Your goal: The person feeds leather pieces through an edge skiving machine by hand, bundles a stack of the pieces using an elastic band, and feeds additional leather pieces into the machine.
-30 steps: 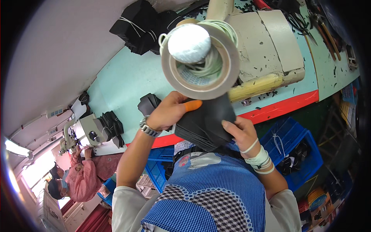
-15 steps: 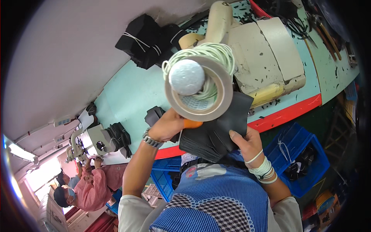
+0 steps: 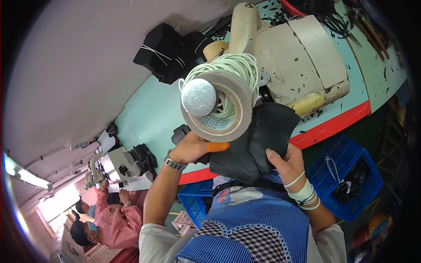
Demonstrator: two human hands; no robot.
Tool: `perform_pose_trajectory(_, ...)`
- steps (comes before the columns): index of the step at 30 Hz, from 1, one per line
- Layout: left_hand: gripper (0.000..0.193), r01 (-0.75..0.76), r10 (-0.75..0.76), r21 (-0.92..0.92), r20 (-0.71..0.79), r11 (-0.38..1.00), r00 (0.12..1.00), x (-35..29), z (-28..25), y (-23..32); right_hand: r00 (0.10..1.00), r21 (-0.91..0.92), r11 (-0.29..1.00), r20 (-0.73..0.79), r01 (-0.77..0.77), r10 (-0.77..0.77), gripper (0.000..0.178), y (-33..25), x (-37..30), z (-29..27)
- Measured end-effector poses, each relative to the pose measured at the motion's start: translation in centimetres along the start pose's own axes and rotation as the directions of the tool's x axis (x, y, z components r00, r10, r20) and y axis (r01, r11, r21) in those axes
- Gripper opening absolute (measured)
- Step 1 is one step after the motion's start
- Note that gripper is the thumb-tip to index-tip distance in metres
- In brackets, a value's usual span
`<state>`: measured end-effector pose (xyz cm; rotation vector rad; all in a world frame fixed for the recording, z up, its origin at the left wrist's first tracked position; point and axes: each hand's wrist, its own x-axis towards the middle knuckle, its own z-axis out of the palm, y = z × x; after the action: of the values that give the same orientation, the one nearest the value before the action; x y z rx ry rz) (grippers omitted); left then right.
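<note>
Between my hands is a stack of thin black leather-like sheets [image 3: 239,160], spread like a fan above my lap. My left hand [image 3: 189,148] grips its left side, an orange finger cover on the thumb. My right hand [image 3: 288,167] pinches the right side, its thumb on top and its other fingers underneath; pale elastic bands [image 3: 302,193] circle that wrist. Just beyond the sheets, a roll of tape [image 3: 242,120] and a coil of pale green cord [image 3: 247,65] sit around a silver-topped post [image 3: 198,97], which hides part of the sewing machine.
A cream sewing machine [image 3: 298,57] stands on the pale green table [image 3: 144,105]. Tied black bundles [image 3: 160,50] lie by the wall. Scissors [image 3: 344,28] rest far right. Blue crates [image 3: 364,188] stand below the table. A co-worker [image 3: 116,221] sits at another machine, left.
The sheets at the right have swung outward with my right hand, so the fan is wider. My left hand keeps its hold. The whole view has shifted slightly.
</note>
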<state>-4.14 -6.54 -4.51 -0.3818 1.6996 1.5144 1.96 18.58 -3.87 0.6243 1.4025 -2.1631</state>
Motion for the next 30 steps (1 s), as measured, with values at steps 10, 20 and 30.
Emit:
perform_pose_trajectory(10,0.017,-0.060,0.060,-0.017,-0.034,0.998,0.998,0.8,-0.5,-1.9,0.997,-0.078,0.994,0.008,0.073,-0.072,0.023,-0.1,0.1,-0.3)
perform_pose_trajectory(20,0.022,-0.031,0.072,0.327,-0.114,0.945,0.991,0.3,-0.9,-1.6,0.989,-0.173,0.975,-0.007,0.141,-0.145,0.024,-0.3,-0.2,-0.5)
perform_pose_trajectory(30,0.034,-0.015,0.008,0.348,0.020,0.937,1.000,1.0,-1.8,-1.6,0.995,-0.045,0.995,-0.032,0.091,-0.092,0.032,-0.2,-0.6,-0.2)
